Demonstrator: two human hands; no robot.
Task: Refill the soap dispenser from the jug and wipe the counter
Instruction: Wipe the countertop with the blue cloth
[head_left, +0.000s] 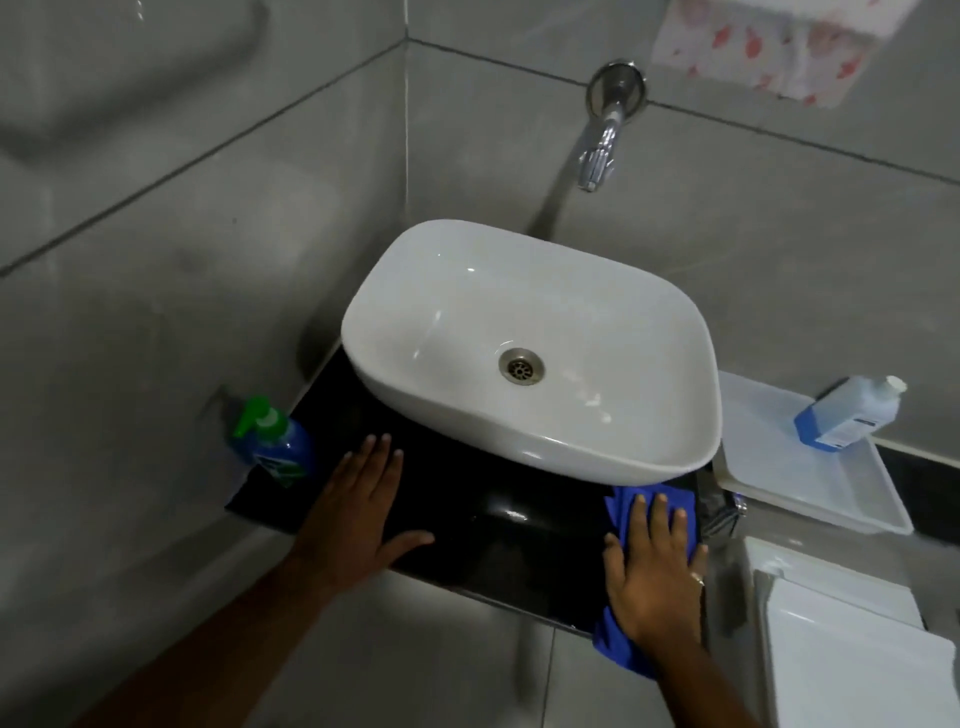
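Right hand (655, 577) is flat on the blue cloth (631, 506), fingers straight and spread, pressing it onto the black bench (467, 499) at the 5 o'clock corner of the basin (530, 343). That is a wiping grip: palm down, weight over the cloth, nothing pinched. The cloth pokes out past the fingertips toward 12 o'clock and hangs off the bench's front edge below the wrist, so it covers the full depth of that strip.

Left hand (363, 499) lies flat on the bare bench at the basin's 7 o'clock, fingers straight, thumb out toward 3 o'clock, gripping nothing. It looks like a brace, steadying the body while the other hand works.

The dispenser (275, 441), blue with a green pump, stands upright at the bench's far left end, just beside the left hand at about its 10 o'clock, not touching it. Parked against the wall there, it is out of the cloth's way.

The jug (847, 415), a blue bottle with a white cap, lies tilted in a white tray (810, 483), off the bench, at 2 o'clock from the right hand and well apart from it.

My read: pouring looks finished and the wipe is under way, with the dark stretch between the two hands left to cover.
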